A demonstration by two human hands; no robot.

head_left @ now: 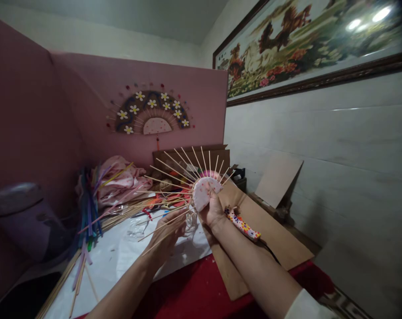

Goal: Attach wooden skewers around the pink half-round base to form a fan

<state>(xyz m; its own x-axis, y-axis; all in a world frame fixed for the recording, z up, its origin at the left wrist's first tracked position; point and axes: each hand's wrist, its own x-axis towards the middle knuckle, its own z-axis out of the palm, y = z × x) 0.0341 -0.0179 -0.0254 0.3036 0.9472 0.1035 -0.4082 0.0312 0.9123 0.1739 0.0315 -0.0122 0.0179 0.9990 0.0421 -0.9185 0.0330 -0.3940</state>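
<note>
Head view: by the right hand (213, 210), a pale-pink half-disc (202, 193) fanned with thin wooden sticks (175, 163) is grasped above the worktop (108, 254); whether lower sticks are gripped by the curled left hand (168, 230) cannot be told. Flat brown cardboard (277, 230) is laid rightward.

Homelike craft corner: framed picture (270, 48), flowered fan (152, 104), cardboard (277, 239), loose sticks (121, 218)

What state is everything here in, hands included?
Right hand: gripping the half-round piece
Left hand: at the lower sticks, grip unclear
Half-round piece: held, tilted
Sticks: fanned outward
Flower fan: spread open, hung up
Pink cloth: bunched up
Cardboard: laid out
Flowered tool: resting on the cardboard
Framed picture: hung up
</note>
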